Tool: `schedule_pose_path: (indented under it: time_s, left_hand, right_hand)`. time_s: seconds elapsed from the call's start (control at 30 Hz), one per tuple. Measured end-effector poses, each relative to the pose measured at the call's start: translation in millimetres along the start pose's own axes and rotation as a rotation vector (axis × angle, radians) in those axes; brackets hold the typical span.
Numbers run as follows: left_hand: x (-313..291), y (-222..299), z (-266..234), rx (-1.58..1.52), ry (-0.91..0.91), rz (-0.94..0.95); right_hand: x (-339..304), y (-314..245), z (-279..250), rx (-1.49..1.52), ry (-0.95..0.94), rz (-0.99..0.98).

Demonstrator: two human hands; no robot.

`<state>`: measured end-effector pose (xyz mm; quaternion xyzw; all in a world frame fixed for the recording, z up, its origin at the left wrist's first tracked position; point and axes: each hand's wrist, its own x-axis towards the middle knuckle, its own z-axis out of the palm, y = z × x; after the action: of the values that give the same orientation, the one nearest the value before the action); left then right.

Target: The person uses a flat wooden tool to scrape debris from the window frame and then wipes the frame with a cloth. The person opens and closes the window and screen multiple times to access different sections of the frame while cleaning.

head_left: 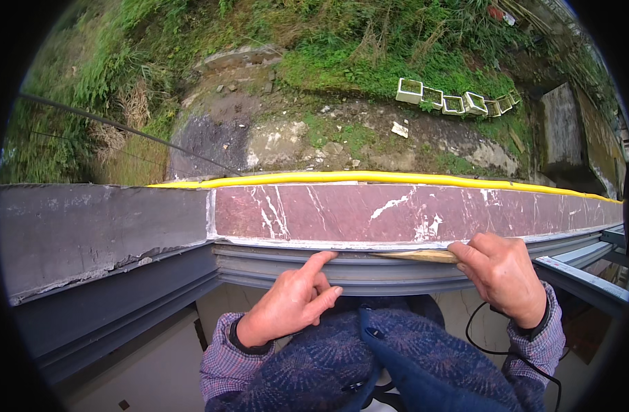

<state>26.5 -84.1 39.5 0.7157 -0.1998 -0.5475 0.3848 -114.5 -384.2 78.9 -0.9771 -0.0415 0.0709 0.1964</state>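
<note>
I think the step now is working a wooden stick (424, 256) along the far edge of the grey window track (376, 273), right by where it meets the red stone sill (321, 214). The stick lies almost flat there, with its thin tip pointing left and its fat end to the right. To my mind, the next move calls for a light, steady push, with the tip held low along that edge so it does not slip or snap. The right hand (501, 275) grips the fat end of the stick, pinching it between the thumb and the bent fingers. The left hand (290, 302) holds nothing. It is loosely spread, with the pointing finger stretched out to the far edge of the track, the thumb sticking out, and the other fingers curled in. That fingertip is near the stick's tip, a bit to the left of it. It seems to touch the edge, but I cannot tell for sure. Past the sill runs a yellow tube (314, 178), and far below, to the right, sit some white boxes (454, 105).
</note>
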Motion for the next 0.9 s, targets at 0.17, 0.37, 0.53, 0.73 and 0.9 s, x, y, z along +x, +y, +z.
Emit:
schedule_pose_path:
  time_s: [0.17,0.37,0.53,0.73,0.9]
  left_hand:
    - [-4.2,-0.7,0.9,0.014,0.018,0.029]
    - [-2.1,-0.8,0.4,0.05,0.024,0.015]
    - [-6.7,-2.8,0.9,0.027,0.07,0.046]
    - [-4.9,-4.2,-3.7,0.057,0.042,0.048]
    - [-1.9,-0.9,-6.3,0.042,0.005,0.046]
  right_hand:
    - [-12.5,1.4,-12.0,-0.012,0.032,0.073]
    - [-10.2,-1.6,-4.6,-0.069,0.041,-0.002]
    - [-4.0,-14.9,18.7,-0.097,0.176,-0.08]
    - [-17.3,-12.5,1.6,-0.134,0.126,0.012]
    - [-15.6,-20.3,8.4,-0.151,0.15,-0.017]
